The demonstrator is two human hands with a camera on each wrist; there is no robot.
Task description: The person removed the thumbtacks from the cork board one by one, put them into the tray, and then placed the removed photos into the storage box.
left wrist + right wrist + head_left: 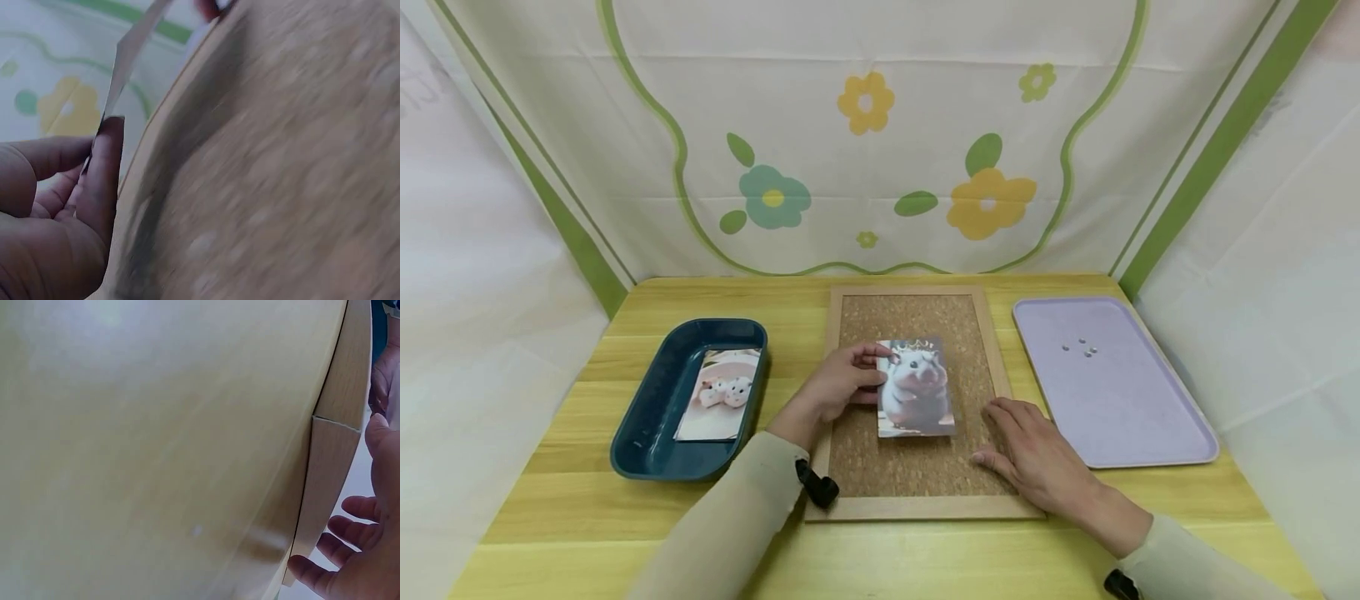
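A photo card (916,390) with a white hamster-like animal on it is pinched at its left edge by my left hand (842,379). It is above the cork board (910,475), casting a shadow there. Seen edge-on in the left wrist view, the card (128,59) sits between the thumb and fingers of my left hand (62,212). At the board's right side, my right hand (1037,454) lies with loosely spread fingers near the wooden frame. The right wrist view shows my right hand (369,544) holding nothing, its fingers beside the frame (334,450).
On the left stands a dark teal tray (647,450) holding a picture card (724,396) of two small white figures. A lilac tray (1120,417) lies on the right with several small shiny pieces (1088,354). A flowered cloth (865,150) hangs behind the wooden table (587,517).
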